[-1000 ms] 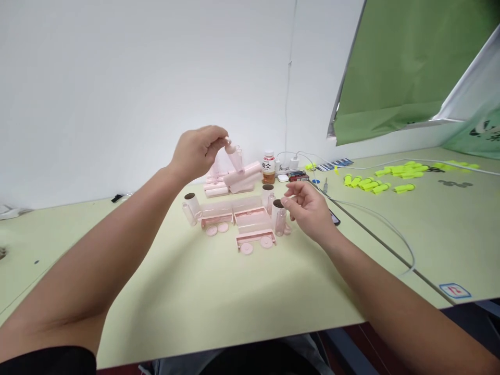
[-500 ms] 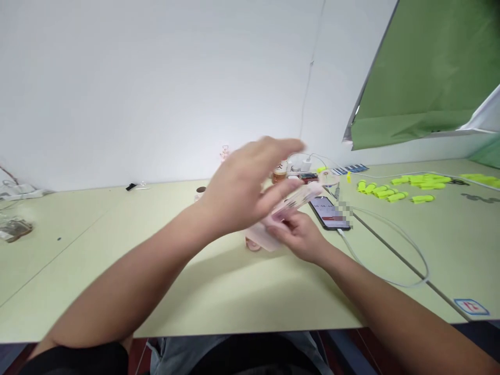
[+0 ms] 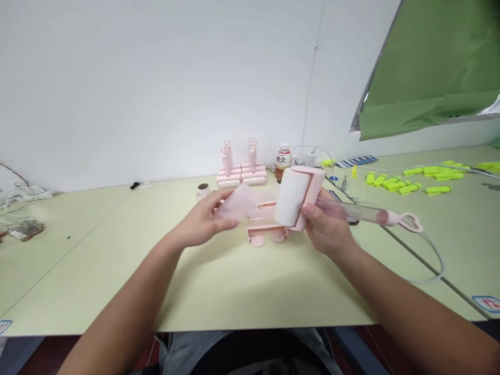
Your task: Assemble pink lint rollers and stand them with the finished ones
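My right hand (image 3: 327, 228) grips a lint roller (image 3: 299, 198) with a white paper roll, a pink cover and a clear handle ending in a pink heart-shaped loop. The handle points right; the roll stands up in front of my fingers. My left hand (image 3: 205, 216) pinches a thin, pale pink translucent piece (image 3: 239, 203), blurred, just left of the roller. Beneath and between the hands lie a pink half-shell (image 3: 267, 230) and small pink discs (image 3: 258, 241). Other pink parts behind them are partly hidden by the roller.
Lint rollers (image 3: 228, 179) with upright handles stand by the wall, beside a drink bottle (image 3: 283, 160). A paper roll (image 3: 203, 188) stands behind my left hand. Neon-yellow pieces (image 3: 394, 182) and a white cable (image 3: 437, 255) lie right. A phone is mostly hidden behind my right hand.
My hands have drawn apart: the left moved down and left with the pale pink piece, the right swung the roller upright. The things at the back now show.
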Demonstrator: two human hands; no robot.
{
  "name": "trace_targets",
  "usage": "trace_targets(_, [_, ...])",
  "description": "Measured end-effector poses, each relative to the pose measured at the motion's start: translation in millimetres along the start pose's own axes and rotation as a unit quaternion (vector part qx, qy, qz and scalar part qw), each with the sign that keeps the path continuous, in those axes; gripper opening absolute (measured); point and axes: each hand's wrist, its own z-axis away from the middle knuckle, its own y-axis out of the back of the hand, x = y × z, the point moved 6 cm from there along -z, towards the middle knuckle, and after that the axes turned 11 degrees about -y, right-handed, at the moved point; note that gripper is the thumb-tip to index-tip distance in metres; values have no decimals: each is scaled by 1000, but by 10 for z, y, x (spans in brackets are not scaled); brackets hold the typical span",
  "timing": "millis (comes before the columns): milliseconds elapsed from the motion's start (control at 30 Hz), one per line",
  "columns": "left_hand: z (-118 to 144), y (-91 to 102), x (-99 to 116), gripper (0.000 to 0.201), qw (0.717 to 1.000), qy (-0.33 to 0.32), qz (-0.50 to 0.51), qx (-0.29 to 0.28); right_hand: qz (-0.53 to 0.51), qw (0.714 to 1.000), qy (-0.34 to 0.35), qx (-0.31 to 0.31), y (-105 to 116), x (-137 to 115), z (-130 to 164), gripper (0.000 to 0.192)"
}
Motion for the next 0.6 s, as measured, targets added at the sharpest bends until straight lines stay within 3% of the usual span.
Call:
trace_targets(100, [202, 166, -288, 60, 969, 99, -214, -79, 18, 999, 13, 46, 143, -7, -61, 38])
trace_targets(267, [290, -125, -477, 54, 915, 71, -348, -191, 32, 999, 16, 1, 57, -7, -17, 34])
trace_targets(367, [214, -229, -505, 54, 904, 59, -374, -197, 58, 998, 31, -24, -23, -27, 34, 33])
trace_targets(600, [118, -201, -620, 53, 904, 80, -376, -188, 57, 998, 37, -20, -63, -82, 47, 32])
